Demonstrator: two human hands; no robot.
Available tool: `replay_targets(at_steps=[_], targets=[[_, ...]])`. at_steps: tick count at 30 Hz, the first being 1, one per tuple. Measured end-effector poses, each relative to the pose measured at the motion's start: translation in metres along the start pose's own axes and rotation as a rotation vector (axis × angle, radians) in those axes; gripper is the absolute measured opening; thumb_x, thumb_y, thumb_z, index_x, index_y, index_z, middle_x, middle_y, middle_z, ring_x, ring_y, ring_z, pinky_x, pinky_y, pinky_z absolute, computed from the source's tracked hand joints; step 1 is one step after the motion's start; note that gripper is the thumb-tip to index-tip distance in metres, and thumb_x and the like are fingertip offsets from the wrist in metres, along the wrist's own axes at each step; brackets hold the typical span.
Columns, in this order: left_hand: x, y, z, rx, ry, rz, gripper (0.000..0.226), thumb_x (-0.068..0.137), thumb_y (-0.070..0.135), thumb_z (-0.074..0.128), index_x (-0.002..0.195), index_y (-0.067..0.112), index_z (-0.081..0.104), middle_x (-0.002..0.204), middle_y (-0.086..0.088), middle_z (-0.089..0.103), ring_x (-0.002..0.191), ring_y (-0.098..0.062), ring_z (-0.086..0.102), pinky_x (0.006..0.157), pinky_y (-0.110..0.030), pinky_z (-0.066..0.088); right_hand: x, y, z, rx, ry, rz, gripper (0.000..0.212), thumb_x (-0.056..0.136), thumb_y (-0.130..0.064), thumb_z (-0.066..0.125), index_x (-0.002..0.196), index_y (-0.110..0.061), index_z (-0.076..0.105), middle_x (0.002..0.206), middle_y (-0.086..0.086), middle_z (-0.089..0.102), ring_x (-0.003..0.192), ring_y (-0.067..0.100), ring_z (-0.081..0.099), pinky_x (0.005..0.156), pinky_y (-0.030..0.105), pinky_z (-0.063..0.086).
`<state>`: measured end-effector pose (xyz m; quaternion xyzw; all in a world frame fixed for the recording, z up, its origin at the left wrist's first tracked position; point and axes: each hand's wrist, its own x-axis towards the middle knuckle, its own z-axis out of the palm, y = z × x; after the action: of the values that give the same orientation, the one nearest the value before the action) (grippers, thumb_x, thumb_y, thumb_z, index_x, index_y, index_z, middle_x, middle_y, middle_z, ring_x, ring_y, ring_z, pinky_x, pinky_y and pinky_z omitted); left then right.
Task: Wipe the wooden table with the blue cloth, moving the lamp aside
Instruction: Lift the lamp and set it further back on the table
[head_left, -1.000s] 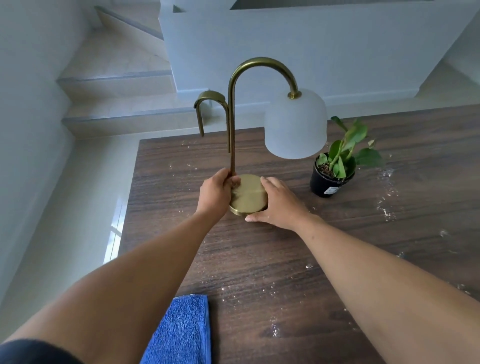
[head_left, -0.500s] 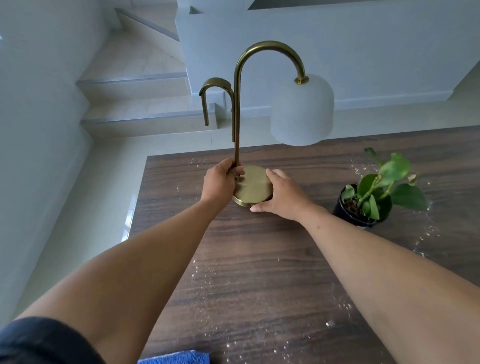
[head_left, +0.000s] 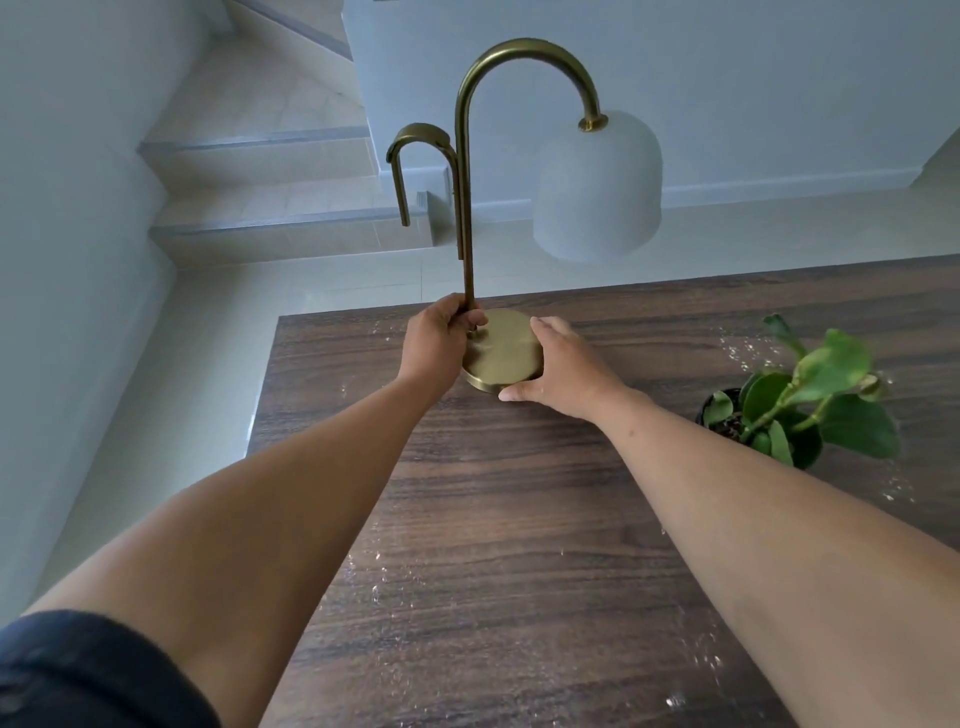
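Brass lamp, white shade, at the wooden surface far left corner; left hand grips its stem, right hand cups its base. Black pot holds a green plant. No legible writing.

Lamp stands near the table's far left corner, potted plant to its right

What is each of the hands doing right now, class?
Left hand: closed, gripping the thin brass stem of the brass lamp with the white dome shade.
Right hand: curled around the lamp's round brass base.
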<state>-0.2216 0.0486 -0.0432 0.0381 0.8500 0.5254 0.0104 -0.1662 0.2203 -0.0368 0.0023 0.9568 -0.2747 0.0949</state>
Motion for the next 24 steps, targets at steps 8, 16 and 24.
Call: replay_targets(at_steps=[8, 16, 24], targets=[[-0.017, 0.007, -0.009, -0.008, -0.076, -0.079, 0.026, 0.100, 0.018, 0.054, 0.126, 0.017, 0.060, 0.114, 0.001, 0.066, 0.084, -0.002, 0.059, 0.060, -0.004, 0.043, -0.030, -0.003, -0.004, 0.023, 0.072, 0.013, 0.094, 0.080, -0.043, 0.079, 0.153, -0.010, 0.029, 0.155, -0.001, 0.031, 0.138, 0.022, 0.038, 0.112, 0.037, 0.035], [-0.079, -0.004, -0.018, 0.112, -0.004, -0.037, 0.034, 0.100, 0.027, 0.056, 0.130, 0.013, 0.059, 0.108, 0.007, 0.059, 0.104, -0.012, 0.057, 0.085, -0.023, 0.040, -0.097, 0.005, 0.007, 0.059, 0.165, 0.080, 0.069, 0.094, -0.027, 0.064, 0.153, -0.010, 0.032, 0.157, 0.000, 0.031, 0.140, 0.022, 0.037, 0.111, 0.038, 0.037], [-0.135, 0.021, 0.030, 0.114, -0.045, 0.113, 0.028, 0.096, 0.036, 0.060, 0.112, 0.014, 0.068, 0.100, 0.003, 0.066, 0.093, -0.012, 0.059, 0.078, -0.022, 0.042, -0.187, 0.038, 0.013, 0.112, 0.363, 0.160, 0.045, 0.093, -0.018, 0.062, 0.136, -0.008, 0.056, 0.118, 0.004, 0.057, 0.102, 0.018, 0.057, 0.086, 0.027, 0.044]])
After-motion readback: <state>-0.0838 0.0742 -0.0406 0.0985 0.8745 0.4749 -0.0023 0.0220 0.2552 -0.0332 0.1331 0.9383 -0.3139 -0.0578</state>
